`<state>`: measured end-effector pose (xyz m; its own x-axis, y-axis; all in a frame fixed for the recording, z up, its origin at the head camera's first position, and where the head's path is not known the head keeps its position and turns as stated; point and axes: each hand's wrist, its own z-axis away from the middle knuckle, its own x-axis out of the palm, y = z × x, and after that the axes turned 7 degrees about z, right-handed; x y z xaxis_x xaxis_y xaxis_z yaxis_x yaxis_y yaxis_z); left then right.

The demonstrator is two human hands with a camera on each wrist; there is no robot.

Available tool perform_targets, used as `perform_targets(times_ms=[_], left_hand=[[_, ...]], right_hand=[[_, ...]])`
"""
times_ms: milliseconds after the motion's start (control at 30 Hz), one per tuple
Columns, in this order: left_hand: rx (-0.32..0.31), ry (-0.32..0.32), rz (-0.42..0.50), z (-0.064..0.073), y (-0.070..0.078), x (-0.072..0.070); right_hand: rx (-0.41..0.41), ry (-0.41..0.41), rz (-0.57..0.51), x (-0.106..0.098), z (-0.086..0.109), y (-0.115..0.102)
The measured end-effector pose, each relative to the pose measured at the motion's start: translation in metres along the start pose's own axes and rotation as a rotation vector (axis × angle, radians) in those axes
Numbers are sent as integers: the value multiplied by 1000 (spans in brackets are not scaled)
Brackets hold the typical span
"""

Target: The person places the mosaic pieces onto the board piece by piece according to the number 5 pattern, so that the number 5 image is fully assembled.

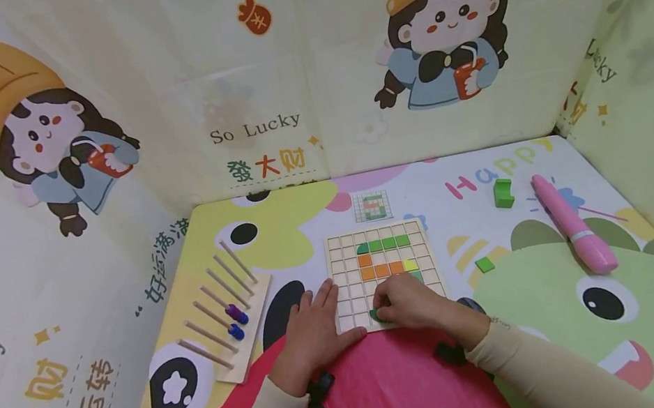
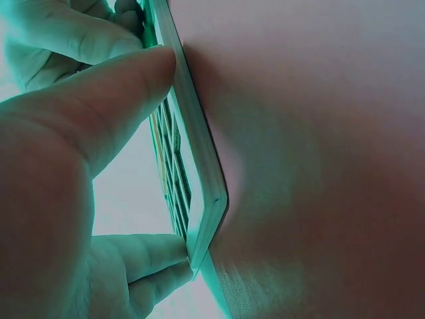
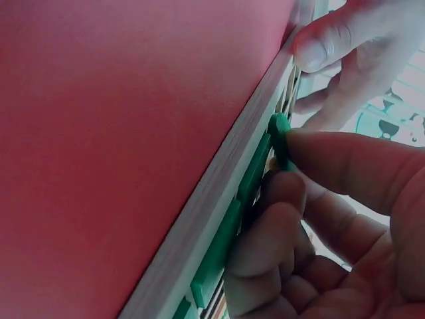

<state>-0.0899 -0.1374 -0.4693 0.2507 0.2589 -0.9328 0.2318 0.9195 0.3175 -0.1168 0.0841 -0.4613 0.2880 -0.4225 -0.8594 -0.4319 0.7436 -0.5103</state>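
Observation:
A square wooden grid board (image 1: 350,299) lies on the table mat before me, with green, orange and yellow tiles in some of its cells. Between thumb and fingers, my right hand (image 1: 407,299) pinches a small dark green tile (image 3: 279,136) at the board's near edge. Further green tiles (image 3: 218,246) sit along that edge in the right wrist view. My left hand (image 1: 313,324) rests at the near left corner, its thumb on the near edge and its spread fingers against the left side. My right hand hides part of the lower rows.
Left of the board stands a wooden peg rack (image 1: 240,344) with blue and purple beads. A small pattern card (image 1: 371,206) lies beyond the board. To the right are a loose green tile (image 1: 485,265), a green block (image 1: 504,193) and a pink pen-shaped object (image 1: 574,223).

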Motion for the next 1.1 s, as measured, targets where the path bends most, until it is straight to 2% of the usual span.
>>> perform_targets(times_ms=[200,300,500,633,833,1100], left_hand=[[1,3,-3,0,1,-2],[-1,1,3,0,1,-3],[1,-3,12,0,0,-1],[-2,-3,23,0,0,-1],[-8,-14,56,1,1,-2],[-9,-13,49,2,2,-2]], right_hand=[[34,23,70,2,0,-3],[54,28,72,3,1,-3],[65,67,27,2,10,5],[71,67,-45,-5,20,15],[179,10,-141,-25,35,34],[315,61,-81,-52,58,71]])
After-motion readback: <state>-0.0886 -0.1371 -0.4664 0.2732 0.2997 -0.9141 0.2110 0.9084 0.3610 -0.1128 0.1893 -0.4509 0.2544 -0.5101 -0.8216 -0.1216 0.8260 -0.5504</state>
